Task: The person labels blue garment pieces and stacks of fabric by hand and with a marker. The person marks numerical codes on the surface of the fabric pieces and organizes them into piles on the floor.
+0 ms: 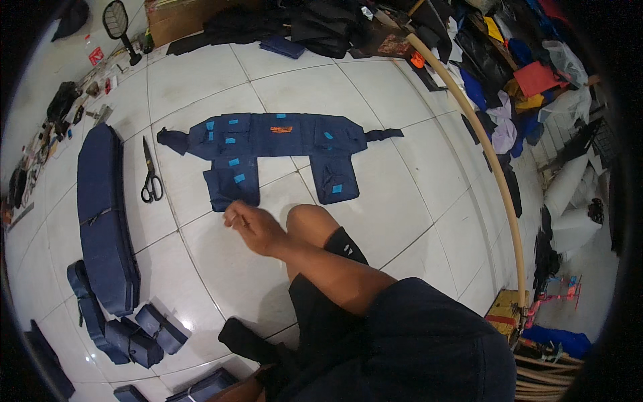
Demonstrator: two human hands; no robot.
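A dark blue fabric tool belt [284, 137] lies spread on the white floor, with straps at both ends. Two pocketed panels hang from it toward me, and several light blue tabs and an orange print show on it. My right hand [254, 229] is at the lower edge of the left panel [234, 181], fingers curled together. Whether anything is between the fingers is hidden. My left hand is not in view; a bit of skin shows at the bottom edge. Black-handled scissors [151, 181] lie left of the belt, blades pointing away.
At the left lies a tied stack of dark blue fabric [107, 221], with smaller tied bundles [137, 338] nearer me. Small clutter lines the left wall, beside a black racket [117, 23]. Piled cloth [529, 80] and a curved tan pole [492, 154] are at the right.
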